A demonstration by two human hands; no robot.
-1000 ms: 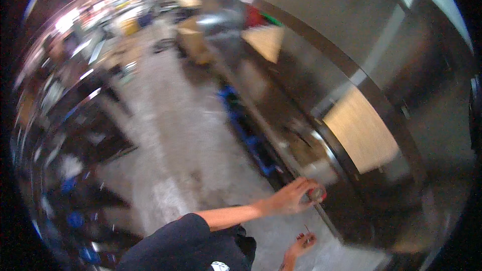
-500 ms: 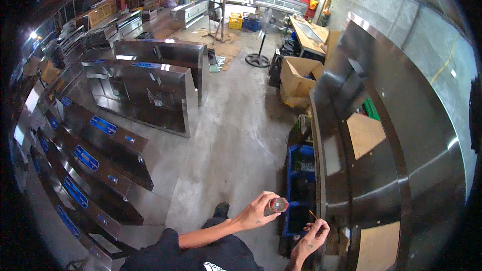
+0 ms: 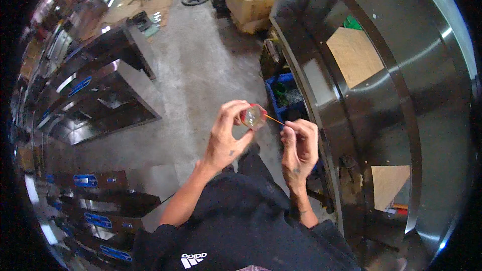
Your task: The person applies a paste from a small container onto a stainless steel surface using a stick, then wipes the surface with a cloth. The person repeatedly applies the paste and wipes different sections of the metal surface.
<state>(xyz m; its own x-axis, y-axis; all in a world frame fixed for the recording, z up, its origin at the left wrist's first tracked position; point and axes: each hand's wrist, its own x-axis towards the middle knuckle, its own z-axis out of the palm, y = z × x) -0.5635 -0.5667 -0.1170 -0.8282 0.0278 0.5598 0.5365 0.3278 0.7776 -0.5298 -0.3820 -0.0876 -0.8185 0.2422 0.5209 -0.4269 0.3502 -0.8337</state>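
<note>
A small round container (image 3: 256, 118), clear at the end that faces up and red along its side, is gripped in my left hand (image 3: 221, 138). The fingers and thumb curl round its left side. To the right of it, my right hand (image 3: 301, 150) pinches a thin orange stick (image 3: 274, 120) between thumb and fingertips. The stick's far end meets the container's right edge; whether it goes inside, I cannot tell. Both hands are held up in front of my dark shirt (image 3: 226, 221).
A tall dark metal panel (image 3: 427, 115) with cut-out openings stands close on my right. Beside its lower edge is a blue crate (image 3: 271, 98), with a cardboard box (image 3: 236, 2) farther off. Shiny metal housings (image 3: 125, 88) stand on the concrete floor (image 3: 201, 55) at left.
My view has tipped downward. The hands have come together, and the orange stick, earlier apart from the container, now reaches its edge.
</note>
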